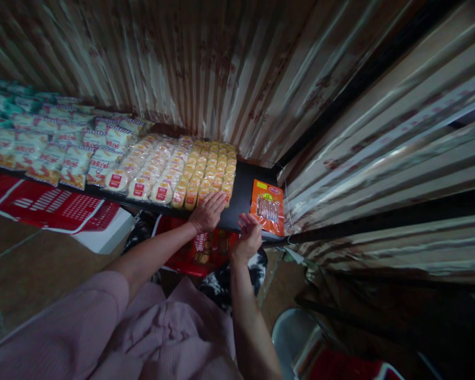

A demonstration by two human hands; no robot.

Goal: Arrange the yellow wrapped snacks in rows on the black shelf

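My left hand (210, 211) lies with its fingers stretched out and together against the front end of the rows of small yellow-wrapped snack packs (206, 169). It grips nothing. To its right, my right hand (248, 236) hovers at the shelf's front edge, fingers loosely extended and holding nothing that I can see. Just beyond its fingertips lies an orange flat packet (267, 207) with a window showing thin sticks. Left of the yellow packs run rows of round white crackers in clear wrappers (150, 169).
The black shelf (241, 184) also bears white-and-orange snack bags (71, 142) and green bags (8, 100). Beneath it are a red basket (59, 206), a white box (106, 232) and a red basket with packets (206, 250). Pleated curtains (190, 63) hang behind and at right.
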